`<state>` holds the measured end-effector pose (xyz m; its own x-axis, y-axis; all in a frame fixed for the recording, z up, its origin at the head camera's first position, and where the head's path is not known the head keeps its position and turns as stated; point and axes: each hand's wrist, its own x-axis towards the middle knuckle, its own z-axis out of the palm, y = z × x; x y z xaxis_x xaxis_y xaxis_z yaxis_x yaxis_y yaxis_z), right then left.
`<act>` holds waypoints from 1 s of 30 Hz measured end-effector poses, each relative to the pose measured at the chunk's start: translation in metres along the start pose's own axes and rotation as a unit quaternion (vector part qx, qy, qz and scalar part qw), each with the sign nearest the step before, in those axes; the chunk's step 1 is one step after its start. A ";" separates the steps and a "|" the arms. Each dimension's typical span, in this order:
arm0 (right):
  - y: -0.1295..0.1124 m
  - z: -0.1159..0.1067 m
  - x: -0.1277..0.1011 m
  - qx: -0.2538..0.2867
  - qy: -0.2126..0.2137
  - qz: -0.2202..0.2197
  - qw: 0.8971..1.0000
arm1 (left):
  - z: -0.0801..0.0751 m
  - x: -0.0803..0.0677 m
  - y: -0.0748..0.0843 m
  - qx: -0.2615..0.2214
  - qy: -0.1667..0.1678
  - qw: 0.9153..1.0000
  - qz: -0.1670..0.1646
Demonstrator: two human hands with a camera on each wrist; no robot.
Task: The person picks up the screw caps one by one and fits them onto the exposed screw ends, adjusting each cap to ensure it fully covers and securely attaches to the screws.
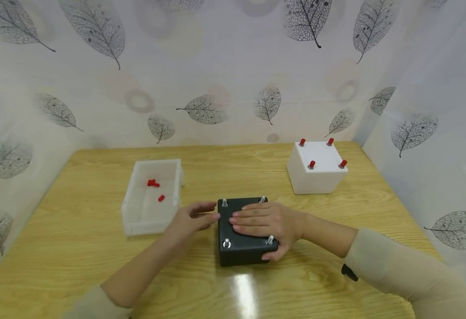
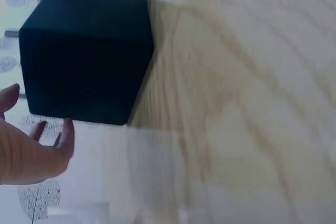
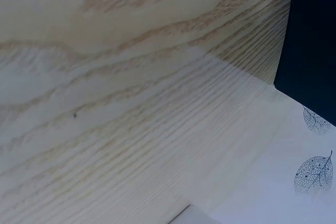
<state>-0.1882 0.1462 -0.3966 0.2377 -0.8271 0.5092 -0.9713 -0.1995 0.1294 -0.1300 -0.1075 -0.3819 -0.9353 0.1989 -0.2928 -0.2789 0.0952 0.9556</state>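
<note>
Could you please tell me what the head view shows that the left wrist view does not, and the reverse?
Only the head view shows the white block with red caps, the translucent tray, and the right hand resting on the black box. Only the left wrist view shows the box's plain side face. Both show the box, the left hand and the wooden table.

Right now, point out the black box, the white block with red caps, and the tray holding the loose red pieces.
black box (image 1: 242, 252): head view, its front wall.
white block (image 1: 321, 156): head view, its top face.
tray (image 1: 147, 228): head view, its near rim.
</note>
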 end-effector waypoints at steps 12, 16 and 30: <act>-0.001 0.001 -0.002 -0.001 -0.003 0.005 1.000 | -0.036 0.003 0.017 -0.071 -0.064 0.995 -0.020; -0.001 0.001 -0.001 -0.004 0.003 0.003 1.000 | -0.045 0.003 0.025 -0.083 -0.079 0.993 -0.038; 0.000 0.001 0.000 -0.009 0.010 -0.004 1.000 | -0.105 0.004 0.034 -0.123 -0.043 0.988 -0.086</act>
<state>-0.1886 0.1456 -0.3977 0.2464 -0.8147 0.5249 -0.9690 -0.1970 0.1490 -0.1662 -0.2056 -0.3476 -0.8503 0.2832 -0.4436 -0.4870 -0.1039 0.8672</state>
